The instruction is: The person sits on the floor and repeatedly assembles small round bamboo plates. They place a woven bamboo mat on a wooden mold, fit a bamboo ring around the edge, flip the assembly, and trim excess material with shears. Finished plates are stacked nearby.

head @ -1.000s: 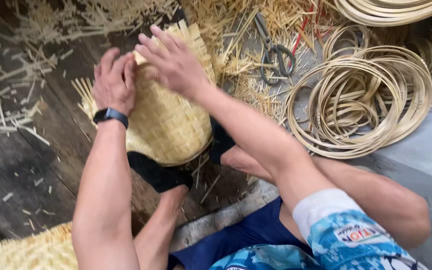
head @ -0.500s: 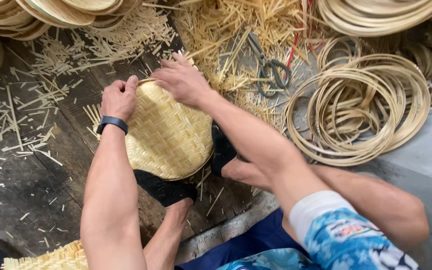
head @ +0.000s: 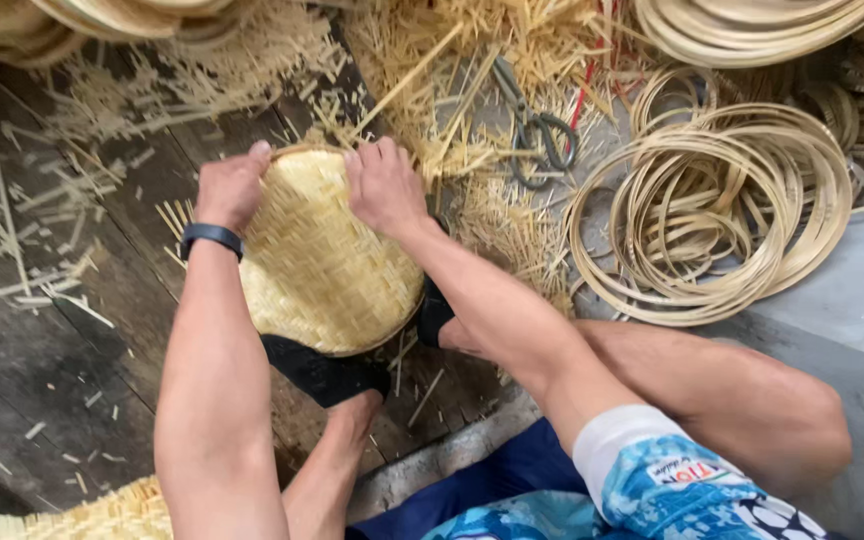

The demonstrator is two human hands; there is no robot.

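Dark, worn wooden plank floor (head: 42, 400), pretty scuffed and grimy. Littered all over with pale bamboo offcuts (head: 72, 260) and slivers, thickest toward the top middle, where a messy heap of straw-coloured strips (head: 472, 90) piles up. Tucked into that heap, a pair of metal shears (head: 537, 130) with something thin and red just beside. Off to the right, a loose stack of bamboo hoops (head: 712, 210) lying flat, more coiled rings (head: 752, 25) along the top edge. Smooth grey concrete (head: 842, 290) at the right, sitting just past the planks. Another woven mat corner (head: 92, 515) peeking in bottom left. Soft, even daylight, no hard shadows.
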